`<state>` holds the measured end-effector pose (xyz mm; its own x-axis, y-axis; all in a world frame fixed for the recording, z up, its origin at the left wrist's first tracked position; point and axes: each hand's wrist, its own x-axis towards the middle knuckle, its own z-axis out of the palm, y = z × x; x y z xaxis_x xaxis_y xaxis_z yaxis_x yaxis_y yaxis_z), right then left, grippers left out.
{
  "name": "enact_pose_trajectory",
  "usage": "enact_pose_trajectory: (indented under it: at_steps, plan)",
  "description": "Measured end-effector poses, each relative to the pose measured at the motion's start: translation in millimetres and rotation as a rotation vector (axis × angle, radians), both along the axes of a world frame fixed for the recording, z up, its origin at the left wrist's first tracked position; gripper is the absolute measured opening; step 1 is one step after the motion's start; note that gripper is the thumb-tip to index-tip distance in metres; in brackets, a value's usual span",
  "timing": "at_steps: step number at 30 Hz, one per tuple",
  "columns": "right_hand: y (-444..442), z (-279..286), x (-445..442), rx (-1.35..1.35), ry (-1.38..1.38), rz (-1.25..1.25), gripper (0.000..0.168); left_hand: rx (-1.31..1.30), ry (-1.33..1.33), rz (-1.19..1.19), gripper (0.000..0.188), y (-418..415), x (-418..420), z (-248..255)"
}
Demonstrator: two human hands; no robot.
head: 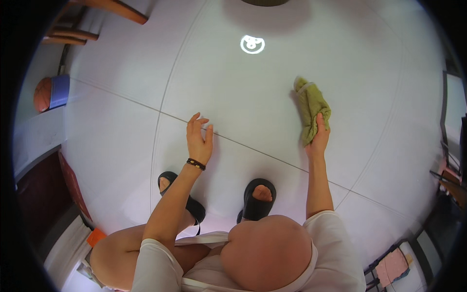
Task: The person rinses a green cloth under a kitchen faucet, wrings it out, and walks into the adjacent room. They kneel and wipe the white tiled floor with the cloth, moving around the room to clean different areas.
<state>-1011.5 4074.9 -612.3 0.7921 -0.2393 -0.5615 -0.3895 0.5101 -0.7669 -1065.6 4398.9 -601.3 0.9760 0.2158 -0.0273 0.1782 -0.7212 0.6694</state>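
A crumpled green cloth (313, 106) is gripped at its lower end by my right hand (319, 138), the thumb lying on top of it. The rest of the cloth stretches away from me over the pale tiled floor (233, 87); whether my hand presses it to the tiles I cannot tell. My left hand (199, 135) holds nothing, its fingers apart and slightly bent, over a tile joint. A dark beaded bracelet (196, 164) circles the left wrist. Both arms reach forward past my bent knees, and my feet in black slippers (259, 204) are between them.
Wooden furniture legs (124, 11) stand at the upper left, with a blue and orange object (59, 92) below them. A dark round base (265, 2) shows at the top edge. At the lower right is a dark-framed rack (372, 281) with a pink cloth (392, 266). Light reflects off the floor ahead.
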Motion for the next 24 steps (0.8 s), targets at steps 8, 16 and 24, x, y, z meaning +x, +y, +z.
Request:
enact_pose_trajectory:
  at_steps: [8, 16, 24]
  plan:
    - [-11, 21, -23, 0.569, -0.016, -0.106, 0.045, -0.097, -0.028, -0.054, 0.02, -25, 11, 7]
    - [-66, 48, -48, 0.305, -0.032, -0.384, 0.047, -0.061, 0.04, -0.137, 0.015, -9, 9, 1]
    - [-97, -50, -48, -1.611, 0.073, 0.347, 0.07, -0.155, -0.004, 0.066, 0.015, -7, 8, 7]
